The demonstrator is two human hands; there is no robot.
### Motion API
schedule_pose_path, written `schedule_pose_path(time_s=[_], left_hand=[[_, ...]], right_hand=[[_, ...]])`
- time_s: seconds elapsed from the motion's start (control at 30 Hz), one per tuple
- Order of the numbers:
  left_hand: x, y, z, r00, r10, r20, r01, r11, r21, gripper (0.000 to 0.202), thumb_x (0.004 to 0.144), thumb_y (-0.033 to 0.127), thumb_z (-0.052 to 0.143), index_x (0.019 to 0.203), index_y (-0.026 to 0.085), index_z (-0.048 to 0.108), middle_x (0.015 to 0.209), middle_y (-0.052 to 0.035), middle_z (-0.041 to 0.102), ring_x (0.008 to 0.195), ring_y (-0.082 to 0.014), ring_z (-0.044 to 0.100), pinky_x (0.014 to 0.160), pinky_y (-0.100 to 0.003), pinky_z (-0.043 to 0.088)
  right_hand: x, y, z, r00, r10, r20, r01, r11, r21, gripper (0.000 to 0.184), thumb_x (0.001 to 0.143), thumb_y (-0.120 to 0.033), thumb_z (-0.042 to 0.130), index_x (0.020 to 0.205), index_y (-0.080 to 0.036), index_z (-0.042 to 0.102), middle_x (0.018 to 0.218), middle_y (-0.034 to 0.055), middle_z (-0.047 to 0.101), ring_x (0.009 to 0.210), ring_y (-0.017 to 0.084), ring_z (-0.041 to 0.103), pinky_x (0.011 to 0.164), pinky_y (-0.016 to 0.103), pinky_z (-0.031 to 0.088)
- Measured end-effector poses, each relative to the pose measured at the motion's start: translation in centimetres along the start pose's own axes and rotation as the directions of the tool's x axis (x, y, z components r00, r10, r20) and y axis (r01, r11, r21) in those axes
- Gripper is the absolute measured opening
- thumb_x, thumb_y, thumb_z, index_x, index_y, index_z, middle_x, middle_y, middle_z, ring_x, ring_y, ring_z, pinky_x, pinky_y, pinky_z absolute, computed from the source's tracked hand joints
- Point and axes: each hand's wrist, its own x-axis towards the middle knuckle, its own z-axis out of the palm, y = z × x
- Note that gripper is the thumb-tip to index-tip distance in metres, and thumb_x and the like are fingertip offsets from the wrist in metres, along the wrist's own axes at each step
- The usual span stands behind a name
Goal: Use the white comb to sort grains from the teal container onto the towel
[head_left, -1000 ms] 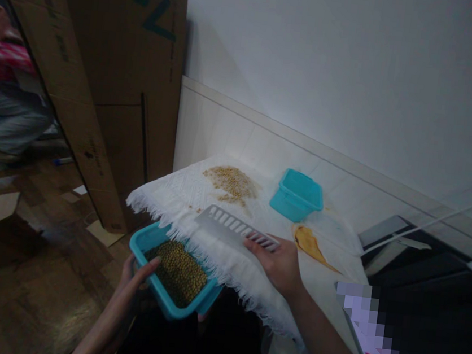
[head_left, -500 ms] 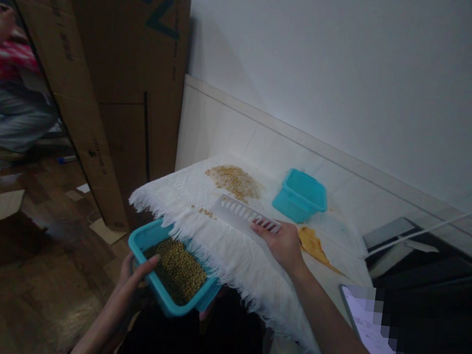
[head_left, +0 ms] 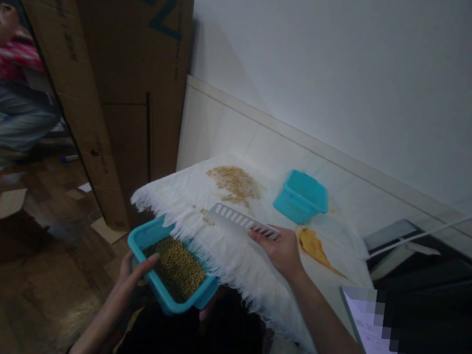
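My left hand (head_left: 130,281) grips the near rim of a teal tray (head_left: 143,240) full of tan beans, held just below the fringed edge of a white cloth (head_left: 227,255) on the table. My right hand (head_left: 281,250) holds one end of a flat white slotted scraper (head_left: 235,219) that rests on the cloth. A few loose beans (head_left: 204,213) lie beside the scraper's far end. A larger bean pile (head_left: 233,179) sits further back on the cloth.
A second teal tray (head_left: 302,196) stands at the back near the wall, with a yellow-orange scrap (head_left: 315,248) beside it. Tall cardboard boxes (head_left: 115,72) lean at the left. Another person (head_left: 8,83) is in the far left background. A paper sheet (head_left: 375,340) lies at the right.
The scraper first moved back toward the bean pile, then slid forward toward the cloth's near edge, carrying a few beans along. The tray in my left hand stayed put.
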Motion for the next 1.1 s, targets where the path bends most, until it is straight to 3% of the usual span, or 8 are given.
schedule_pose_path(time_s=[0.2, 0.3, 0.4, 0.47, 0.53, 0.63, 0.83, 1.1], left_hand=[[0.2, 0.2, -0.1, 1.0, 0.013, 0.011, -0.013, 1.0, -0.009, 0.095, 0.087, 0.046, 0.089, 0.167, 0.035, 0.04, 0.115, -0.0113, 0.073, 0.072, -0.0274, 0.08, 0.068, -0.05, 0.071], [0.5, 0.1, -0.4, 1.0, 0.009, 0.0, -0.009, 1.0, 0.006, 0.098, 0.086, 0.048, 0.091, 0.168, 0.035, 0.039, 0.112, -0.0103, 0.073, 0.071, -0.0257, 0.079, 0.066, -0.046, 0.07], [0.7, 0.0, -0.6, 1.0, 0.021, -0.016, -0.021, 0.999, 0.026, 0.095, 0.086, 0.052, 0.09, 0.166, 0.038, 0.04, 0.12, -0.0109, 0.072, 0.076, -0.0252, 0.079, 0.065, -0.042, 0.069], [0.8, 0.0, -0.8, 1.0, 0.027, -0.003, -0.027, 0.999, 0.035, 0.095, 0.086, 0.055, 0.089, 0.166, 0.039, 0.04, 0.124, -0.0116, 0.072, 0.077, -0.0256, 0.08, 0.064, -0.04, 0.068], [0.8, 0.0, -1.0, 1.0, 0.02, 0.008, -0.02, 0.999, 0.038, 0.097, 0.086, 0.057, 0.089, 0.167, 0.039, 0.039, 0.125, -0.0125, 0.072, 0.077, -0.0259, 0.08, 0.063, -0.04, 0.068], [1.1, 0.2, -1.2, 1.0, -0.007, 0.012, 0.007, 1.0, 0.019, 0.1, 0.085, 0.055, 0.091, 0.168, 0.039, 0.036, 0.123, -0.0125, 0.072, 0.077, -0.0267, 0.08, 0.068, -0.045, 0.07], [2.1, 0.3, -2.1, 0.999, -0.003, 0.038, 0.003, 1.0, 0.014, 0.098, 0.085, 0.056, 0.09, 0.166, 0.04, 0.037, 0.13, -0.0147, 0.071, 0.081, -0.0291, 0.082, 0.075, -0.05, 0.072], [1.5, 1.2, -2.3, 1.0, 0.012, 0.027, -0.012, 1.0, -0.002, 0.105, 0.083, 0.058, 0.093, 0.169, 0.04, 0.036, 0.149, -0.0185, 0.067, 0.088, -0.0302, 0.083, 0.079, -0.05, 0.072]], right_hand=[[-1.9, -2.2, 1.8, 0.995, -0.092, -0.037, 0.093, 0.996, 0.019, 0.022, 0.084, -0.044, 0.087, 0.084, -0.023, 0.094, 0.073, 0.005, 0.085, 0.061, 0.026, 0.078, 0.057, 0.031, 0.059], [-3.2, -3.8, 2.2, 0.991, -0.128, 0.028, 0.126, 0.99, 0.065, 0.015, 0.085, -0.039, 0.087, 0.084, -0.026, 0.094, 0.08, 0.0052, 0.088, 0.067, 0.027, 0.082, 0.062, 0.032, 0.064], [-3.6, -4.6, 2.3, 0.991, -0.104, 0.086, 0.097, 0.992, 0.084, 0.017, 0.085, -0.04, 0.087, 0.082, -0.025, 0.093, 0.075, 0.0042, 0.086, 0.064, 0.026, 0.081, 0.058, 0.03, 0.061], [-3.1, -4.5, 2.5, 0.996, -0.076, 0.042, 0.073, 0.996, 0.051, 0.022, 0.086, -0.043, 0.086, 0.085, -0.022, 0.093, 0.073, 0.0042, 0.085, 0.062, 0.026, 0.079, 0.055, 0.03, 0.058], [-2.0, -4.0, 2.6, 0.994, -0.074, -0.075, 0.074, 0.997, -0.008, 0.028, 0.088, -0.045, 0.083, 0.086, -0.019, 0.093, 0.073, 0.005, 0.085, 0.063, 0.026, 0.078, 0.056, 0.03, 0.056], [-0.1, -2.9, 2.8, 0.98, -0.101, -0.172, 0.086, 0.992, -0.091, 0.031, 0.087, -0.046, 0.08, 0.081, -0.017, 0.091, 0.071, 0.0054, 0.083, 0.064, 0.026, 0.077, 0.059, 0.031, 0.055], [1.3, -1.8, 3.1, 0.988, -0.087, -0.124, 0.078, 0.994, -0.075, 0.032, 0.083, -0.048, 0.081, 0.081, -0.018, 0.092, 0.067, 0.0037, 0.082, 0.06, 0.024, 0.074, 0.056, 0.029, 0.052], [-0.7, -3.4, 4.1, 0.987, -0.161, -0.02, 0.162, 0.986, 0.031, 0.02, 0.086, -0.038, 0.084, 0.087, -0.021, 0.094, 0.076, 0.0044, 0.087, 0.064, 0.025, 0.08, 0.06, 0.03, 0.06]])
